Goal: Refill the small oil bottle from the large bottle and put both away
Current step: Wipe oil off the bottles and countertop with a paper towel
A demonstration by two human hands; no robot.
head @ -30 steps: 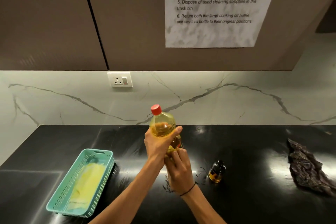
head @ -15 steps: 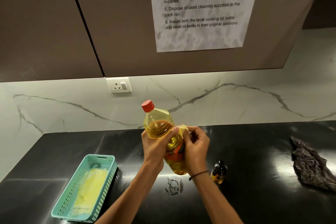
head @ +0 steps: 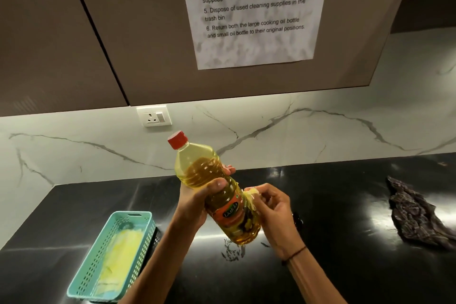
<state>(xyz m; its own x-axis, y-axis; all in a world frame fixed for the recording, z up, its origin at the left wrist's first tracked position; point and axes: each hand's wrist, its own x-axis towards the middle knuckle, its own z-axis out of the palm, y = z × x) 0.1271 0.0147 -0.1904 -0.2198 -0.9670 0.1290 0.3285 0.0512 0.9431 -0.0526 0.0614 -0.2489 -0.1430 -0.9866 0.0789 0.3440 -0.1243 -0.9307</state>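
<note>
Both hands on large bottle [head: 217, 187]; small bottle [head: 297, 221] hidden behind right hand [head: 271, 207]

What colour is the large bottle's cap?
Red; the cap shows clearly in the head view.

A glossy black countertop [head: 345, 266] fills the lower half of the frame, meeting a white marbled wall at the back. At lower left a teal slotted basket [head: 85, 281] sits on it (pale yellow sheets lie inside). At the right edge lies a crumpled dark cloth [head: 417, 215]. Near the lower centre, dark streaky marks [head: 232, 250] show on the surface, among bright reflections of light.
</note>
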